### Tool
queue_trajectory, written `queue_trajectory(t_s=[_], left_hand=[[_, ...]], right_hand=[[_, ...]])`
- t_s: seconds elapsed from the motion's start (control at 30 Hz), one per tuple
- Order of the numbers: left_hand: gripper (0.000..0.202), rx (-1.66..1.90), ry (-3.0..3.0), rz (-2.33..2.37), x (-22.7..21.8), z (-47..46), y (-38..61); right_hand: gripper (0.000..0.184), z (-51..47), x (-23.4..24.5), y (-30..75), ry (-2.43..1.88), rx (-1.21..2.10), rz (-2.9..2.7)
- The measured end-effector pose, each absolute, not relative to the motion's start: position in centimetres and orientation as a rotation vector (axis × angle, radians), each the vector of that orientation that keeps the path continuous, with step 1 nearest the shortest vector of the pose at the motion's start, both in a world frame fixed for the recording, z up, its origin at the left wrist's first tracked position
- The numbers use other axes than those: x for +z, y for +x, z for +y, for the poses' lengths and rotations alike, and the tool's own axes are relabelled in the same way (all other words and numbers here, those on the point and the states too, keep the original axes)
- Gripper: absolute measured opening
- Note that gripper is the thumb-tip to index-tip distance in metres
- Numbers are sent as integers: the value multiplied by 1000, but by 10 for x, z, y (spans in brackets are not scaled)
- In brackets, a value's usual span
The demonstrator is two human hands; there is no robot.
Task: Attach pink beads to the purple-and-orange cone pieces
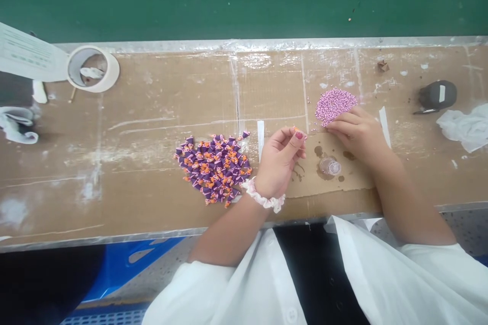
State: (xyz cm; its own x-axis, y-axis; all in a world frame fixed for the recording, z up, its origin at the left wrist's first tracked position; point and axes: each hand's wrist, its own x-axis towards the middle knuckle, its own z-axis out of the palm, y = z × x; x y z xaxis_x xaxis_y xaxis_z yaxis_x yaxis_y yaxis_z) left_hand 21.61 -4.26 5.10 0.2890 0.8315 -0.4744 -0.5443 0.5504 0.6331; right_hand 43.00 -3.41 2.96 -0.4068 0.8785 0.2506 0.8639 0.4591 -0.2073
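Observation:
My left hand [277,160] is closed in a pinch, with a scrunchie at its wrist. A bit of a small orange piece [296,129] shows at its thumb and fingertips; the rest is hidden. Fingers together, my right hand [356,133] touches down at the lower edge of a heap of tiny shiny pink beads [334,104]. Whether a bead is between those fingertips cannot be seen. A small clear cup [330,166] stands between my hands on a brown sheet [335,188] with dark wet spots. Left of my left hand lies a pile of small purple, orange and pink figures [215,167].
At the far left are a masking tape roll [93,68], a paper sheet [30,53] and a white cloth [17,123]. A dark tape-dispenser-like object [438,95] and crumpled white plastic [467,127] lie at the right. Cardboard [152,91] covers the table.

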Motion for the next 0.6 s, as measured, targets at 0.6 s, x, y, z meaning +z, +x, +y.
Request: queue_trajectory(t_s=[0.6], left_hand=[[13,1041,982,876,53,-63,223]], right_hand=[[4,-67,67,406,-1085,890,-1550]])
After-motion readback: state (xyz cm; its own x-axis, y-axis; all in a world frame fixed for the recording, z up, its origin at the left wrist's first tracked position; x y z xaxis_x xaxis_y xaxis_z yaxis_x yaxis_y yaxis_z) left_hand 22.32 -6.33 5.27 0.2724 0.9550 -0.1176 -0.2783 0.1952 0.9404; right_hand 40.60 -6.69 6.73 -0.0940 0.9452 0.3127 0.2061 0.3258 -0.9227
